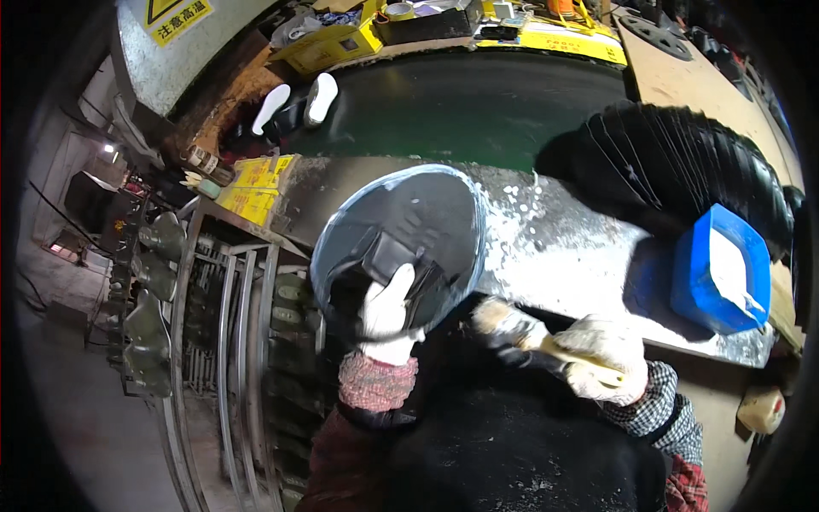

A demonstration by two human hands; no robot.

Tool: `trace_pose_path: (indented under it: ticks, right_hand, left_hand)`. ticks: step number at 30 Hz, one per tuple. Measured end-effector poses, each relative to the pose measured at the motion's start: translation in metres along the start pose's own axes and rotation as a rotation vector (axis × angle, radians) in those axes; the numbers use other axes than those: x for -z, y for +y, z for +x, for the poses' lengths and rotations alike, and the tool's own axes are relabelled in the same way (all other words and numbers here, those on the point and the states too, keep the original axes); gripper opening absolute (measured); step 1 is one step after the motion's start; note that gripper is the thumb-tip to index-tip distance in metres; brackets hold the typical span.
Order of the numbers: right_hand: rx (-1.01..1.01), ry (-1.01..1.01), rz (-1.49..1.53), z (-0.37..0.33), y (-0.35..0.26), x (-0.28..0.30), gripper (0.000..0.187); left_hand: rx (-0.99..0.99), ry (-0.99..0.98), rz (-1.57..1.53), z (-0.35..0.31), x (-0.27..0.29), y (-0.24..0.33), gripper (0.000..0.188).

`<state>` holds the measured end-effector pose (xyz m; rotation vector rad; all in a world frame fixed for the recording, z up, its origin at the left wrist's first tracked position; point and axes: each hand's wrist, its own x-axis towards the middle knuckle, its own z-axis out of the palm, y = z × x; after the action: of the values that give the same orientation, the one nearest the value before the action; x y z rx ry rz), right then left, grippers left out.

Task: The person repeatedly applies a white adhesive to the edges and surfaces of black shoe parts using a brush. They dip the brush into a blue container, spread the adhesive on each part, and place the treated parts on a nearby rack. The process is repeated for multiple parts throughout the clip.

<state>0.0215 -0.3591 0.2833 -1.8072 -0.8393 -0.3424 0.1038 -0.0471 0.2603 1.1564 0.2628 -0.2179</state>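
Observation:
My left hand (386,317), in a white glove, grips a black glossy piece (392,254) whose exact kind I cannot make out. The thumb presses on its face. Beneath it is a round dark pan-like thing (435,192) with a smeared whitish-blue rim. My right hand (607,358), also gloved, is closed around the pale yellow handle of a brush (503,324). Its whitish bristle end points left, toward the round thing, and is apart from the black piece. Right of that hand, a blue container (699,282) holds a white substance.
A dark green conveyor belt (444,102) runs behind the white-spattered ledge (563,264). Two white-soled shoes (320,100) lie on its left part. A bulky row of black pieces (674,162) stands at right. On the left is a metal rack (230,341) with several shoe-shaped moulds.

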Motion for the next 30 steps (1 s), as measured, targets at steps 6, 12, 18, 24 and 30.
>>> trace_pose_path:
  ticks: [6, 12, 18, 24, 30]
  right_hand:
    - [-0.252, 0.140, -0.128, -0.007, 0.018, 0.005, 0.033]
    - [-0.293, 0.160, -0.262, -0.015, 0.025, 0.002, 0.038]
    - [-0.558, 0.071, -0.023, -0.008, 0.028, -0.019, 0.036]
    - [-0.671, -0.020, 0.018, 0.002, 0.029, -0.030, 0.040]
    - [-0.534, -0.002, -0.135, 0.027, -0.006, -0.059, 0.040]
  left_hand:
    - [0.003, 0.177, 1.047, 0.139, -0.044, 0.082, 0.044]
    - [-0.400, 0.041, -0.240, 0.183, -0.002, 0.080, 0.042]
    - [-0.302, 0.328, 0.329, -0.027, 0.131, 0.006, 0.033]
    - [-0.176, 0.855, 0.336, -0.168, 0.270, -0.075, 0.032]
    - [-0.673, 1.160, 1.446, -0.098, 0.273, -0.036, 0.047]
